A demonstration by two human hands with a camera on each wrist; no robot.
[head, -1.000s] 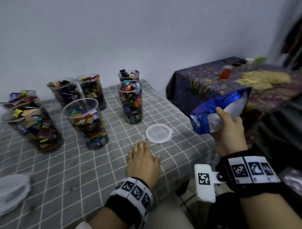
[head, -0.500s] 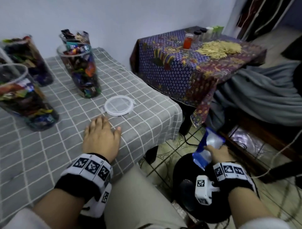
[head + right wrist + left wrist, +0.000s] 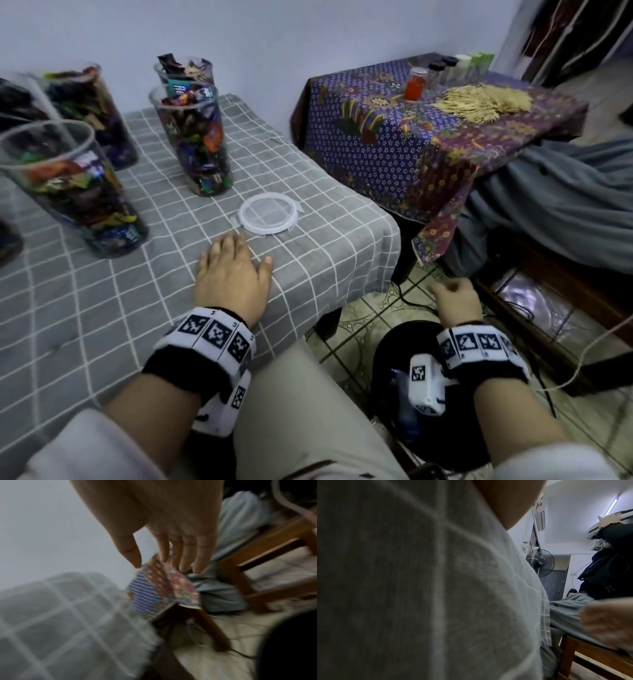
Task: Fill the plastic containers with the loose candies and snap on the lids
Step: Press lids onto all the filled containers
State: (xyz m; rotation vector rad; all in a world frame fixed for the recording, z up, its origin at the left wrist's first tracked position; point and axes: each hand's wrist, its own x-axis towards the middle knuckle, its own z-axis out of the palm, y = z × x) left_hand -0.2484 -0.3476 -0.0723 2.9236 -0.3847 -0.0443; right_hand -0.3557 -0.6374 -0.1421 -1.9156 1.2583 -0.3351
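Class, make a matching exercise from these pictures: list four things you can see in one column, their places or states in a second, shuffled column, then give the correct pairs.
Things:
1. lid
2. left hand
3. right hand
4. red jar

Places or states:
A. on the patterned purple cloth
B. palm down on the grey checked cloth
C. lying flat, not on any container
D. off the table, above the floor, holding nothing

Pairs: 1-C, 2-B, 3-D, 4-A

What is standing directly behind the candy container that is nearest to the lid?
Behind that container stands another candy-filled container; only its top shows, the rest is covered.
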